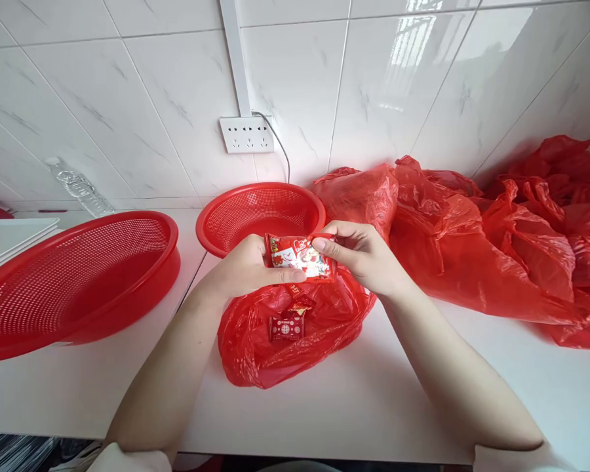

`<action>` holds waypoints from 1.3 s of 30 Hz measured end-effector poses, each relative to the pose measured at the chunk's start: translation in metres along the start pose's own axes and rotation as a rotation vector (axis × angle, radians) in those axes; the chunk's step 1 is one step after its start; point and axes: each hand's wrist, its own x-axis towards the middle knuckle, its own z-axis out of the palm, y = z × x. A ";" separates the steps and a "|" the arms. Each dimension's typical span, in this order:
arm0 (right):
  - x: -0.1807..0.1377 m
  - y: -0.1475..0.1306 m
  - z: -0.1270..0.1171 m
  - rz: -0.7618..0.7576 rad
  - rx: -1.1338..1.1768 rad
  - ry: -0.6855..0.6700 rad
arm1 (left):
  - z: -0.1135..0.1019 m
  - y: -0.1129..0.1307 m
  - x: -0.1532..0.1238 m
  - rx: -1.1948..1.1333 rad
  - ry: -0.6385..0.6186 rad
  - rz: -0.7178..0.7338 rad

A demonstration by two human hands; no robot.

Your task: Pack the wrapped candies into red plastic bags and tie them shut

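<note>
A small red printed snack packet (302,257) is held up between my two hands, above an opened red plastic bag (246,351). My left hand (250,267) grips its left end, the thumb laid along the lower front. At the upper right corner, my right hand (356,252) pinches the packet's edge between thumb and fingers. Inside the bag lie a dark red wrapped piece (286,328) with pale printing and a red and gold wrapper (299,300) behind it. The packet and my hands cover part of the bag's far side.
Behind my hands stands a round red plastic basket (211,239); a larger one (170,275) is on the left. Filled red plastic bags (462,249) crowd the right. A clear bottle (81,187), stacked white trays (17,239) and a wall socket panel (246,135) are at the back.
</note>
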 end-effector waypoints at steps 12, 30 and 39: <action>0.002 -0.001 -0.001 0.008 0.036 -0.066 | 0.006 -0.002 0.002 -0.016 0.437 0.144; 0.001 0.002 0.006 0.004 0.066 -0.043 | 0.012 0.004 0.002 -0.090 0.298 0.038; 0.000 0.013 0.008 0.051 0.085 -0.017 | 0.010 0.002 -0.001 0.024 0.319 0.031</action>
